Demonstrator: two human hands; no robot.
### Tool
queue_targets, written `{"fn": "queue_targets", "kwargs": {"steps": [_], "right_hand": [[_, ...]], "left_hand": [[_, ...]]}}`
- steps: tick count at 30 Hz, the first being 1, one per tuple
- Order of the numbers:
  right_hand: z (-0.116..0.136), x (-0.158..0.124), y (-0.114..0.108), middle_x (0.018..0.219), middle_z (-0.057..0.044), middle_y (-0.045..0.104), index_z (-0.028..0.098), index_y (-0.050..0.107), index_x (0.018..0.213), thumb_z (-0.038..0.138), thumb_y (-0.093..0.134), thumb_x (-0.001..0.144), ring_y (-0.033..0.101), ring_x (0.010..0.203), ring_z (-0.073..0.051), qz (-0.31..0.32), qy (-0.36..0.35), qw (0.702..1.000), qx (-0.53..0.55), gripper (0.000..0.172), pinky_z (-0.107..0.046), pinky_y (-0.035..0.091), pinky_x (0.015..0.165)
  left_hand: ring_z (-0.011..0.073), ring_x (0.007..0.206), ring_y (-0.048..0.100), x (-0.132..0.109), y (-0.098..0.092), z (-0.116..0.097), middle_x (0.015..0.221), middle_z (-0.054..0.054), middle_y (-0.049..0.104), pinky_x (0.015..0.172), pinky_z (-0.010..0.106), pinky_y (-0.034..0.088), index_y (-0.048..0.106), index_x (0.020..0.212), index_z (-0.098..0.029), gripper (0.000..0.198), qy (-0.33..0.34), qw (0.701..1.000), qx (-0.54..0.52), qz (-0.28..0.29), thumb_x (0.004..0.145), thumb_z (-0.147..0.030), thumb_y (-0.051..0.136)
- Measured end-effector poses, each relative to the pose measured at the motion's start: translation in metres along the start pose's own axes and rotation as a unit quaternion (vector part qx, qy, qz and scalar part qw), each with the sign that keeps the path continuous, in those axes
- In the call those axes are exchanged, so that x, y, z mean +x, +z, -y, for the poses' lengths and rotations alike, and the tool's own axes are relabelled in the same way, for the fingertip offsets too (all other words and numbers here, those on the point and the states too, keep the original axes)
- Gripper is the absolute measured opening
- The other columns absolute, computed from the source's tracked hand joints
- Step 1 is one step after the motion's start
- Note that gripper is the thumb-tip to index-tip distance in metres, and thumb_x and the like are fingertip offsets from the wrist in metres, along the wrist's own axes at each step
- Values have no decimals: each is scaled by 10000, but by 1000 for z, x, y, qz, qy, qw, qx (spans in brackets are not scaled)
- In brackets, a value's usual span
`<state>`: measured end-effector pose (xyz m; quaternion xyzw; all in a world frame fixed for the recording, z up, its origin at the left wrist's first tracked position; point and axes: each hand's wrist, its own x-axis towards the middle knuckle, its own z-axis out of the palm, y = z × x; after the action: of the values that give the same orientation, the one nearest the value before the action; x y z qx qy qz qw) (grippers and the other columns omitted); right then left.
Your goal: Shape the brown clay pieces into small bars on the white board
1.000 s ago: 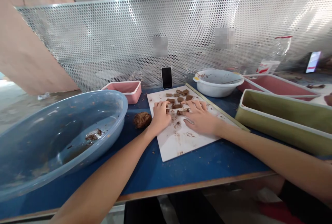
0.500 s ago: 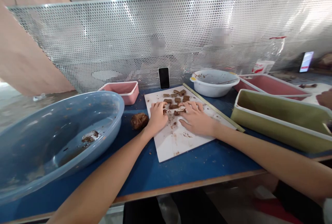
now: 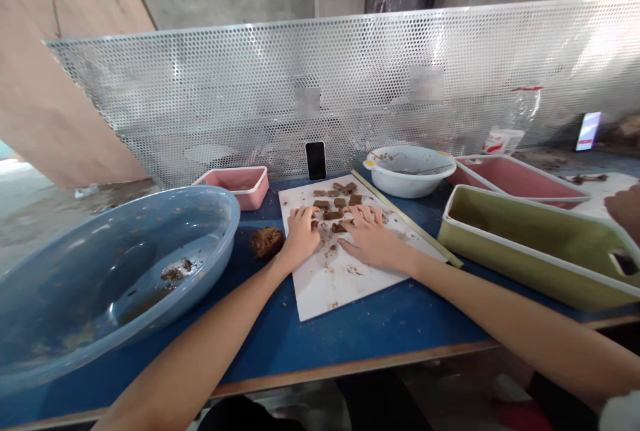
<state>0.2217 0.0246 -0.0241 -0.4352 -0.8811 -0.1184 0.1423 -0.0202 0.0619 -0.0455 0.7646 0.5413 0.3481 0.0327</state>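
A white board (image 3: 320,291) lies at an angle on the blue table, bearing several small brown clay-like pieces (image 3: 333,215) in loose rows and some smears. My left hand (image 3: 301,238) rests at the board's left side. Its fingers are curled, with a small dark brown piece (image 3: 314,224) between thumb and forefinger. On the board's right half lies my right hand (image 3: 371,239), palm down, fingers spread and thumb apart. Its fingertips touch the right end of another brown piece (image 3: 339,226). A big rough brown lump (image 3: 267,242) sits beside my left wrist.
A large blue basin (image 3: 210,244) with wet brown residue fills the left. Behind are a small pink tub (image 3: 255,196), a phone (image 3: 315,160) and a white basin (image 3: 413,184). A yellowish strip (image 3: 407,219) borders the board. Green (image 3: 515,248) and pink troughs (image 3: 530,181) stand right, near another person's hand (image 3: 625,211).
The camera has tilted up slightly, so the scene sits lower. Both hands stay at about the same spots on the board, with only slight finger movement.
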Motion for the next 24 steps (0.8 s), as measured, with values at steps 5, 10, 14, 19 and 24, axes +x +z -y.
{"fn": "queue_targets", "kwargs": {"steps": [5, 10, 14, 19, 24], "right_hand": [[1, 3, -1, 1676, -258, 505, 178, 734, 1357, 555, 453, 1129, 440, 1538, -484, 2, 13, 1000, 14, 522, -680, 366, 1222], [-1, 4, 4, 1713, -251, 479, 195, 734, 1377, 582, 482, 1115, 410, 1574, -498, 5, 29, 999, 21, 531, -704, 338, 1237], [1, 6, 6, 1707, -250, 481, 192, 750, 1325, 534, 541, 1087, 415, 1561, -499, 1, 44, 999, 15, 466, -697, 346, 1228], [5, 8, 5, 1692, -257, 487, 190, 748, 1310, 509, 565, 1067, 438, 1535, -473, 3, 44, 999, 6, 441, -671, 381, 1206], [4, 9, 7, 1702, -244, 482, 201, 750, 1308, 554, 570, 1055, 430, 1546, -470, -4, 59, 998, 4, 470, -669, 396, 1198]], "left_hand": [[376, 1301, 580, -1, -1, -2, 1322, 147, 732, 1183, 561, 500, 708, 1323, -177, 607, -1, 1000, 3, 0, 775, 25, 542], [375, 1304, 580, 0, -1, -1, 1306, 143, 734, 1191, 557, 500, 709, 1312, -180, 591, 3, 1000, 3, -2, 783, 24, 542], [374, 1304, 577, 0, 0, 1, 1315, 142, 729, 1191, 555, 498, 705, 1320, -178, 604, 5, 1000, 5, 0, 781, 29, 531], [369, 1311, 576, 0, -2, -1, 1335, 144, 725, 1204, 543, 492, 705, 1328, -166, 613, 1, 1000, 6, 6, 774, 28, 528], [373, 1326, 580, 0, -3, -3, 1332, 142, 729, 1210, 558, 490, 706, 1329, -163, 599, -1, 1000, 4, 7, 782, 9, 531]]}}
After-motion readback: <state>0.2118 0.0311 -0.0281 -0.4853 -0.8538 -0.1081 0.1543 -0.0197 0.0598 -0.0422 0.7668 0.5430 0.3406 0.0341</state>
